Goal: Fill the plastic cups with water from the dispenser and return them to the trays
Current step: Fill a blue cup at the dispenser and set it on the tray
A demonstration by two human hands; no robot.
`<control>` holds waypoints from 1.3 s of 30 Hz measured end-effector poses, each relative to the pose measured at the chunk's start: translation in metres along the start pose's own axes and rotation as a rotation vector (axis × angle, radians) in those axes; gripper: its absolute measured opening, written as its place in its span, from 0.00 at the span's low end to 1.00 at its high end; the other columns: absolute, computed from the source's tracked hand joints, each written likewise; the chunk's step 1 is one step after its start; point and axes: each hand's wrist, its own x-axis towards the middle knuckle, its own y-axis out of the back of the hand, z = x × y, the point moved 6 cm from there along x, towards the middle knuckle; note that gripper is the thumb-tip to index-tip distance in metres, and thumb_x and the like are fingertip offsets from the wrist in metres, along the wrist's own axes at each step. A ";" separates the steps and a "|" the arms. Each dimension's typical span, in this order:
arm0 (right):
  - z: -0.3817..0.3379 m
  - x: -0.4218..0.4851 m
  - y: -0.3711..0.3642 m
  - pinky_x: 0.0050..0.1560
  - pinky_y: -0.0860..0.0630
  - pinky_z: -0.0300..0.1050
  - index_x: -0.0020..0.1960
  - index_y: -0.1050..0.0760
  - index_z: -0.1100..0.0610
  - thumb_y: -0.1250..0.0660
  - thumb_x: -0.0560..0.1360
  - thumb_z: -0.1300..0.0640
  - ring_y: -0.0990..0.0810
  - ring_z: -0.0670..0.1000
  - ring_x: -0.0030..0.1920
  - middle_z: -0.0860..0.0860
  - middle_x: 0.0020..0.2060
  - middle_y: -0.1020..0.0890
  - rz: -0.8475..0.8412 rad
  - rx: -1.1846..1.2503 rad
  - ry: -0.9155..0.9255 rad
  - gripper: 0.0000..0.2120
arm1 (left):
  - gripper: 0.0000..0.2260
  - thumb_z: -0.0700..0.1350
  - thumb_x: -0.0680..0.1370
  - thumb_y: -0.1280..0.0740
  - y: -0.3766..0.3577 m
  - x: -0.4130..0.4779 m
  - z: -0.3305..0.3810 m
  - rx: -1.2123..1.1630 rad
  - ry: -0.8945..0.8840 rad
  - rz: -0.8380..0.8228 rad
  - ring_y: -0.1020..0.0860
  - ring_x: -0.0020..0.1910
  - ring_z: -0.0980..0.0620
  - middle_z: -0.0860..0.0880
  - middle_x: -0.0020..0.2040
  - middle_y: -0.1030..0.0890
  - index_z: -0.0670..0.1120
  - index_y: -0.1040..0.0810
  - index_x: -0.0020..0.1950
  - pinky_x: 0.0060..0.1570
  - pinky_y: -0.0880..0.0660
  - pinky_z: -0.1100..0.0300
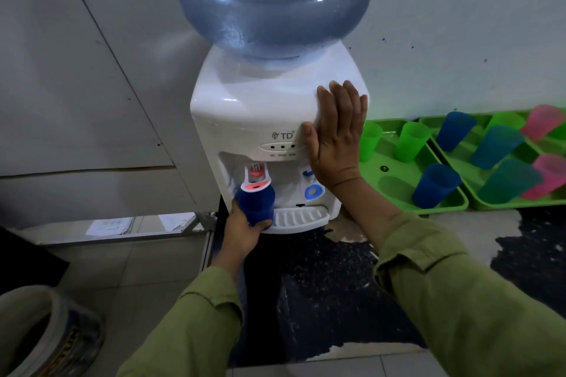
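Note:
A white water dispenser (245,119) with a large blue bottle (272,0) on top stands at the centre. My left hand (243,231) grips a dark blue plastic cup (256,203) and holds it against the red tap lever (255,182). My right hand (335,135) lies flat with straight fingers on the dispenser's front right corner, just above the blue tap (312,191). To the right are two green trays (395,208) (490,206) holding several green, blue, teal and pink cups, among them a blue cup (435,185) in the nearer tray.
The white drip tray (301,217) juts out under the taps. The dispenser and trays sit on a dark speckled counter (321,285) with worn patches. A round pale container (39,333) is at the lower left. Grey wall panels rise on the left.

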 end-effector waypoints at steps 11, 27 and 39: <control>-0.031 -0.005 0.040 0.67 0.36 0.53 0.59 0.27 0.65 0.36 0.75 0.55 0.33 0.58 0.64 0.59 0.59 0.29 0.099 0.276 -0.111 0.17 | 0.39 0.40 0.67 0.23 0.001 -0.003 0.001 -0.024 -0.038 0.004 0.27 0.63 0.45 0.42 0.63 0.25 0.41 0.41 0.72 0.57 0.32 0.59; -0.054 -0.088 -0.039 0.29 0.36 0.41 0.30 0.33 0.57 0.36 0.75 0.54 0.31 0.48 0.30 0.51 0.27 0.29 -0.781 0.577 -0.951 0.17 | 0.35 0.36 0.68 0.26 0.000 -0.003 0.000 -0.008 -0.017 -0.018 0.26 0.60 0.48 0.45 0.63 0.24 0.42 0.38 0.71 0.52 0.32 0.63; -0.029 -0.125 -0.079 0.42 0.30 0.42 0.44 0.23 0.60 0.35 0.75 0.49 0.21 0.54 0.46 0.55 0.43 0.18 -0.736 0.364 -0.920 0.13 | 0.32 0.34 0.69 0.27 -0.001 -0.003 0.001 -0.041 -0.040 -0.014 0.25 0.57 0.44 0.41 0.60 0.26 0.35 0.38 0.69 0.50 0.28 0.68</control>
